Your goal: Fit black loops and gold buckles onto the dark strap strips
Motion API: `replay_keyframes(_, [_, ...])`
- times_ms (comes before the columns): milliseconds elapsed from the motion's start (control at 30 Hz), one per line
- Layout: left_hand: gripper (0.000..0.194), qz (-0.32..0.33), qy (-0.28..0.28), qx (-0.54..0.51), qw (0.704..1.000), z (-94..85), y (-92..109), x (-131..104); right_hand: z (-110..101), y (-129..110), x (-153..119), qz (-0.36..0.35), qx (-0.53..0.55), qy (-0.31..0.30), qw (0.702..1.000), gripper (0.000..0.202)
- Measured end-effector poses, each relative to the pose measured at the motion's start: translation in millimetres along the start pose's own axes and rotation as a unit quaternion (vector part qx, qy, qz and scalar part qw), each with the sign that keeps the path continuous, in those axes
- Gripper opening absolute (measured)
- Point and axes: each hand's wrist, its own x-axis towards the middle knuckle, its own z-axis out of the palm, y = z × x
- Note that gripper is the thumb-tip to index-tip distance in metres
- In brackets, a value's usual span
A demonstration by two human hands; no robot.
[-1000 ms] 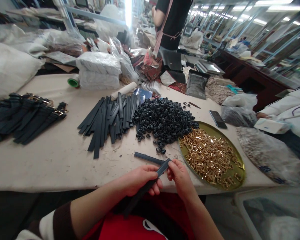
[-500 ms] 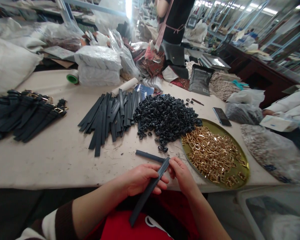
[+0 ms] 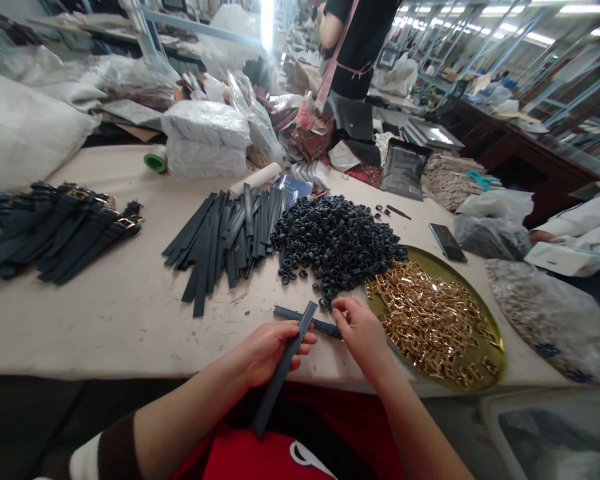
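Note:
My left hand [image 3: 273, 350] is closed on a dark strap [image 3: 285, 373], thumb on top, the strap slanting down toward my lap. My right hand [image 3: 357, 330] is just off the near edge of a heap of small dark loops [image 3: 337, 240], its fingertips curled together; whatever they may pinch is too small to make out. Under and beside my hands lies another dark strap [image 3: 325, 327], flat on the table. Right of my right hand, a round gold tray [image 3: 497, 357] bears a pile of gold buckles [image 3: 430, 313].
Loose dark straps [image 3: 210, 240] are piled left of the loops. Finished-looking buckled straps [image 3: 75, 230] lie at the far left. A phone [image 3: 447, 241], plastic-wrapped packs [image 3: 207, 137] and a green-cored tape roll [image 3: 155, 160] sit farther back. Another person [image 3: 357, 53] stands across the table.
My right hand has let go of the strap's upper end and moved up toward the loops. My left hand, still holding the strap, has shifted slightly left.

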Motion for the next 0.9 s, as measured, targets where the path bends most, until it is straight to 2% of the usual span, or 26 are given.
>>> replay_keyframes(100, [0.023,-0.014,0.011,-0.018,1.0,4.7,3,-5,12,-12,10,-0.033,-0.165,-0.021,0.986,0.012])
replay_keyframes(200, [0.024,-0.03,0.01,-0.032,0.999,8.6,4,-13,21,-14,15,-0.039,-0.225,-0.028,0.973,0.008])
replay_keyframes(267, [0.025,-0.028,-0.005,-0.032,0.999,8.4,4,-16,21,-11,14,-0.052,-0.184,-0.023,0.981,0.007])
replay_keyframes(333, [0.026,-0.023,-0.025,-0.025,0.999,6.5,2,-16,17,-6,11,-0.043,-0.098,-0.008,0.994,0.003])
replay_keyframes(367, [0.027,-0.023,-0.032,-0.021,0.999,5.3,1,-16,15,-4,9,-0.023,-0.043,0.001,0.999,0.002])
replay_keyframes(433, [0.029,-0.026,-0.035,-0.009,0.999,3.5,-1,-13,8,-2,1,0.048,0.096,-0.003,0.994,0.012])
replay_keyframes(500, [0.031,-0.02,-0.027,0.025,0.999,3.2,-3,-11,4,-2,-9,0.129,0.257,-0.042,0.957,0.02])
replay_keyframes(567, [0.029,0.016,-0.019,0.099,0.995,5.2,-4,-10,3,-3,-18,0.19,0.4,-0.08,0.893,0.024])
replay_keyframes(633, [0.029,0.069,-0.009,0.21,0.975,9.1,-4,-11,4,-5,-26,0.232,0.5,-0.082,0.83,0.025])
replay_keyframes(767, [0.041,0.15,0.008,0.387,0.91,17.4,-3,-13,7,-12,-35,0.289,0.611,-0.031,0.736,0.026])
replay_keyframes(833, [0.036,0.195,0.015,0.433,0.88,18.8,-2,-11,7,-15,-38,0.303,0.638,-0.02,0.707,0.031])
replay_keyframes(900, [0.031,0.23,0.031,0.469,0.852,18.3,-2,-8,7,-17,-40,0.308,0.652,-0.018,0.692,0.034])
